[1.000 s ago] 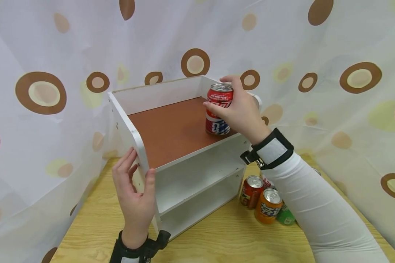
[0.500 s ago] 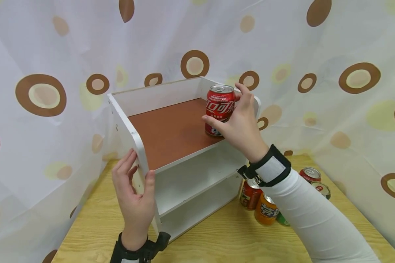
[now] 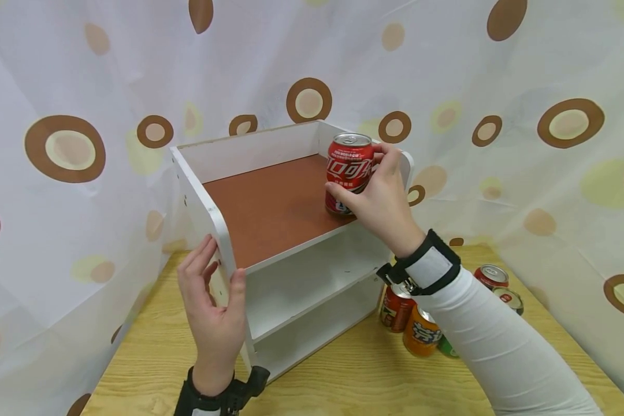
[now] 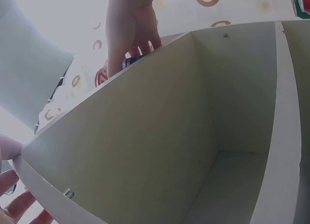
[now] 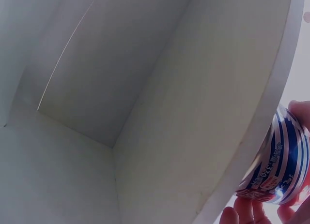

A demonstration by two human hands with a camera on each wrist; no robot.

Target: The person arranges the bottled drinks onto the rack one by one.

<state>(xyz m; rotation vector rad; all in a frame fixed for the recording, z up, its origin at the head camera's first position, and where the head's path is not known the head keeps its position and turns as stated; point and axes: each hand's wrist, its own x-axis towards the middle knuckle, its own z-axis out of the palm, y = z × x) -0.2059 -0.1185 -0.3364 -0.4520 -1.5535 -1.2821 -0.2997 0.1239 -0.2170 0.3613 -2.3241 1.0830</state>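
Note:
My right hand (image 3: 387, 199) grips a red cola can (image 3: 348, 164), thumb on its near side and fingers round the far side. The can stands upright at the front right of the brown top (image 3: 275, 202) of a white shelf unit (image 3: 312, 277). Its blue-and-white striped lower part (image 5: 286, 156) shows in the right wrist view, beside the shelf's edge. My left hand (image 3: 215, 306) holds the front edge of the shelf's left side panel, with fingers on the outer face and thumb at the front. In the left wrist view, those fingers (image 4: 22, 204) show at the panel's corner.
Several cans stand on the wooden table (image 3: 333, 381) to the shelf's right, including an orange can (image 3: 421, 335) and a dark red can (image 3: 395, 309); my right forearm partly hides the group. Two lower compartments of the shelf face me. A patterned curtain (image 3: 499, 75) hangs behind.
The right hand has slid lower and to the right around the can, which has turned so its large lettering faces me. The right forearm has dropped, uncovering cans at the far right. The left hand stays.

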